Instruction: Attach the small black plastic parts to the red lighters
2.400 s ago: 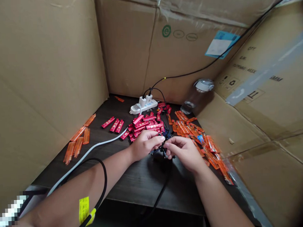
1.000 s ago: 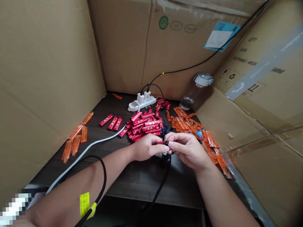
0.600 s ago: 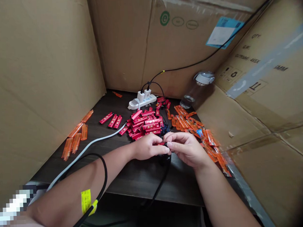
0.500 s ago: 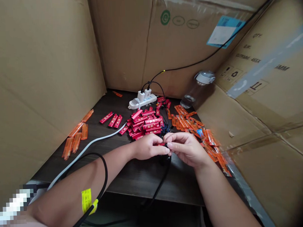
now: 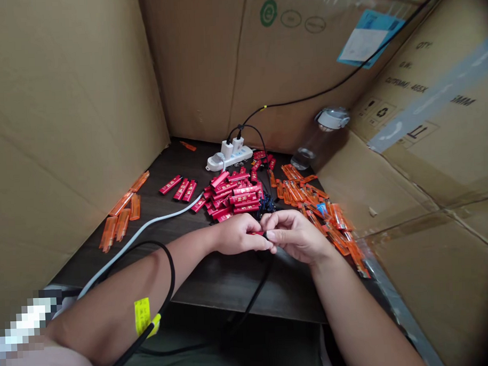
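Cardboard (image 5: 304, 63) walls three sides of a dark desk (image 5: 215, 277). Orange pieces (image 5: 295, 193) lie along its right and left; red heap (image 5: 244, 198) at centre, beyond the hands. Left hand (image 5: 238, 234): thumb and curled fingers closed on one red piece (image 5: 257, 233), nearer than the heap, mostly hidden. Right hand (image 5: 297, 237): fingertips bunched at its dark end (image 5: 265, 235); cannot tell whether they grip it. Step, judged: fine work on that end. Next move calls for a steady left hold, precise right fingertips.

Pale pink sleeve (image 5: 70, 364) (short), bare hands (image 5: 238, 234)
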{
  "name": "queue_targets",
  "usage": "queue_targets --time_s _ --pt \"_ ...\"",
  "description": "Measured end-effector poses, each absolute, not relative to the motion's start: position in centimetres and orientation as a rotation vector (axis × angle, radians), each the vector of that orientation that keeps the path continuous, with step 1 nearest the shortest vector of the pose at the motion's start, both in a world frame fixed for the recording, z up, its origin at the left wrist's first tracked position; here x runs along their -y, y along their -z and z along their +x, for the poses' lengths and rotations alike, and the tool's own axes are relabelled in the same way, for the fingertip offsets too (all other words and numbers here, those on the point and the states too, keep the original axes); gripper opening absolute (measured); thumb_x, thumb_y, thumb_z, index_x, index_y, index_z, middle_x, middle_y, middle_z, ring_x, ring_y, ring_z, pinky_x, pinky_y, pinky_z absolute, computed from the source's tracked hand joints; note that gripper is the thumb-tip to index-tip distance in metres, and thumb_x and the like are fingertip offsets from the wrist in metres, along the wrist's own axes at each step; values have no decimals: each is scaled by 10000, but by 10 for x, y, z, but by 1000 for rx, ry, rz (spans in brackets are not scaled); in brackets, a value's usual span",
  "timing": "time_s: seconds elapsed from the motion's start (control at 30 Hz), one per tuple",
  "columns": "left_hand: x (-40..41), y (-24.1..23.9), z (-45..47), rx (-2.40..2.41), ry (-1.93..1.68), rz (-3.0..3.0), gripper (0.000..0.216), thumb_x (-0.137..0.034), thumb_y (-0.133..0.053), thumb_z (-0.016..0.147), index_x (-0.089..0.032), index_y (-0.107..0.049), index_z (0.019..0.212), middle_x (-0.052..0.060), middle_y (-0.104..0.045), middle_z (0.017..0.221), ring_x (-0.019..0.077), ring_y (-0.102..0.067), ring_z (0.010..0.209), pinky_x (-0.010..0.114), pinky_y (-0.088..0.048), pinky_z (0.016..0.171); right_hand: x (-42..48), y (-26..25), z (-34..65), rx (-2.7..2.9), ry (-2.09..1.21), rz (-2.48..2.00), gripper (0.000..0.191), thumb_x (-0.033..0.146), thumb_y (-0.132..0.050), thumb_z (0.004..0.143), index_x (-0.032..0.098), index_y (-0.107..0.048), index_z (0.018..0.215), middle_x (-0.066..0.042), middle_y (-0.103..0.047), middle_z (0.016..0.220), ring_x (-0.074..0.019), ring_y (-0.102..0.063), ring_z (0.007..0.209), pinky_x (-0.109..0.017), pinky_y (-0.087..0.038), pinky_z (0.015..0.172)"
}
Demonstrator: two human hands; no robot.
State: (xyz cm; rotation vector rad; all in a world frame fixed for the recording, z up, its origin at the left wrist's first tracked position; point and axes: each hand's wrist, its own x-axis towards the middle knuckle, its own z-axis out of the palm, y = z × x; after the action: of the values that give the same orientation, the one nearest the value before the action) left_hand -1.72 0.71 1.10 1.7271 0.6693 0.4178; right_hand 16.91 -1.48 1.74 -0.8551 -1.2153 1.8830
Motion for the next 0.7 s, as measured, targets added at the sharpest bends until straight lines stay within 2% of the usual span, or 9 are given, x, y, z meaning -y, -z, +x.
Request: queue_targets --time_s 0.17,0.33,0.5,0.7 --pt "-7 -10 -17 -705 -417 1731 325 -368 -630 737 -138 -528 531 -45 -417 501 69 -356 488 214 -258 452 16 -16 166 1189 -1871 -849 154 174 -827 620 135 -688 673 -1 -631 716 -99 -618 535 -196 -530 459" --pt "-6 -11 -16 -674 -440 1717 337 -379 -619 751 -132 -543 535 -49 -389 490 64 -325 476 216 -245 447 15 -16 166 1164 -1861 -863 170 180 -832 610 134 -679 669 2 -635 708 -101 -619 531 -195 -528 450" --pt "-6 -12 -17 -573 -494 1659 311 -373 -598 772 -131 -549 584 -25 -471 534 73 -395 503 218 -299 480 12 -20 168 1120 -1844 -884 203 233 -837 613 145 -666 674 13 -631 677 -76 -588 477 -172 -493 421" --pt "-15 -12 -17 -769 -833 1363 385 -457 -556 810 -154 -478 587 -61 -369 472 43 -284 400 209 -219 416 6 -19 170 1062 -1665 -1019 260 321 -820 648 142 -634 681 15 -593 550 -70 -537 448 -158 -430 412"
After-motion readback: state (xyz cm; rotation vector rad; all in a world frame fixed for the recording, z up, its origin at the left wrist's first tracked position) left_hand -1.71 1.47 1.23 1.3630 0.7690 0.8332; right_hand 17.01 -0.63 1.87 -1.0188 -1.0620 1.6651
